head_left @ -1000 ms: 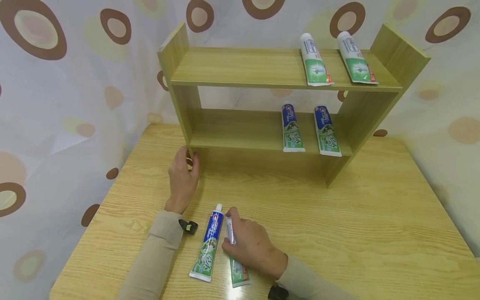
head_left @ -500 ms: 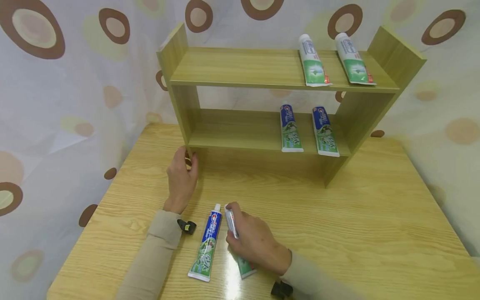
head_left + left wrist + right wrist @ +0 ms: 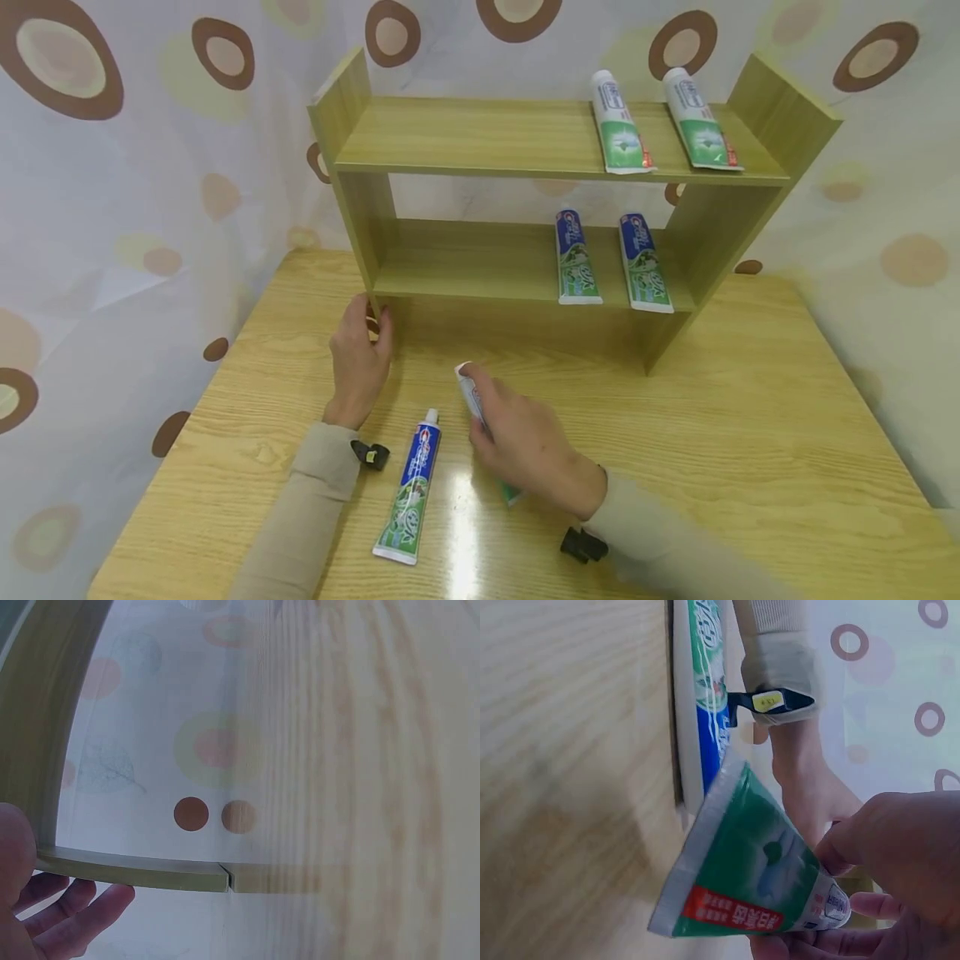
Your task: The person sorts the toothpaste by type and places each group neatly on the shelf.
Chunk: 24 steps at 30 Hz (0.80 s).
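Observation:
My right hand [image 3: 534,442] grips a white-and-green toothpaste tube [image 3: 754,859] around its middle, cap end pointing away toward the shelf. In the right wrist view the tube's flat green end hangs above the tabletop. Its middle is hidden by the hand in the head view. My left hand [image 3: 358,358] holds the lower left side panel of a wooden two-tier shelf [image 3: 465,137], thumb on one side and fingers on the other. Between the two forearms a blue-and-green toothpaste tube [image 3: 412,492] lies on the table.
Two white-and-green tubes, a left one [image 3: 621,125] and a right one [image 3: 701,121], lie on the upper tier. Two blue-and-green tubes, one [image 3: 576,258] beside the other [image 3: 643,262], lie on the lower tier. A patterned curtain [image 3: 150,167] hangs behind the wooden table [image 3: 750,458].
My right hand has picked the white-and-green tube up off the table and moved it forward toward the shelf, a little to the right. The left hand keeps its hold on the panel.

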{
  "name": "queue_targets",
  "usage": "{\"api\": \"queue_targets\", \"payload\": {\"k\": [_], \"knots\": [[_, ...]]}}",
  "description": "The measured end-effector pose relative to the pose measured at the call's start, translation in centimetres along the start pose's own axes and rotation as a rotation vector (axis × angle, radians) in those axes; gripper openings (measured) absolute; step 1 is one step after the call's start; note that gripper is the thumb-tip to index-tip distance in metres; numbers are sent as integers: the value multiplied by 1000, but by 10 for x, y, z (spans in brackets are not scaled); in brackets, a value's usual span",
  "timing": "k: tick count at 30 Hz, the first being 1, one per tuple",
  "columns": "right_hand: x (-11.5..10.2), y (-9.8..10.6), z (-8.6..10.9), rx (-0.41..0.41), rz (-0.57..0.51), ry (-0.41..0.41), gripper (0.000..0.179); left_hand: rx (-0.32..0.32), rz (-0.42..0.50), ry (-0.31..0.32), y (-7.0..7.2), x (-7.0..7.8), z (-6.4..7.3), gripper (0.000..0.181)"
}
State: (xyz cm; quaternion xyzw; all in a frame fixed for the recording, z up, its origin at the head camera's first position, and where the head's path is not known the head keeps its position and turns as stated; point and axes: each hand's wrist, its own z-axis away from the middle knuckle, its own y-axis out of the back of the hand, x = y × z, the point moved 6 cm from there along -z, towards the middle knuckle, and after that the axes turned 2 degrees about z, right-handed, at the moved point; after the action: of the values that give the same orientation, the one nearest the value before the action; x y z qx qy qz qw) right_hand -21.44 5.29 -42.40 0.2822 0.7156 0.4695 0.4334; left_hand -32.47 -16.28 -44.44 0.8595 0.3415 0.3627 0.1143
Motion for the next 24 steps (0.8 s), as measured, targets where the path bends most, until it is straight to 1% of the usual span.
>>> {"api": "queue_targets", "payload": {"k": [6, 13, 17, 24], "knots": [[-1, 17, -6, 14, 12, -2, 65, 9, 10, -17, 0, 1, -1, 20], [-5, 32, -9, 34, 40, 6, 64, 17, 6, -2, 2, 0, -1, 20], [-7, 42, -10, 70, 62, 18, 65, 20, 6, -3, 3, 0, -1, 19], [-8, 65, -15, 153, 119, 52, 64, 19, 11, 3, 2, 2, -1, 19]]}}
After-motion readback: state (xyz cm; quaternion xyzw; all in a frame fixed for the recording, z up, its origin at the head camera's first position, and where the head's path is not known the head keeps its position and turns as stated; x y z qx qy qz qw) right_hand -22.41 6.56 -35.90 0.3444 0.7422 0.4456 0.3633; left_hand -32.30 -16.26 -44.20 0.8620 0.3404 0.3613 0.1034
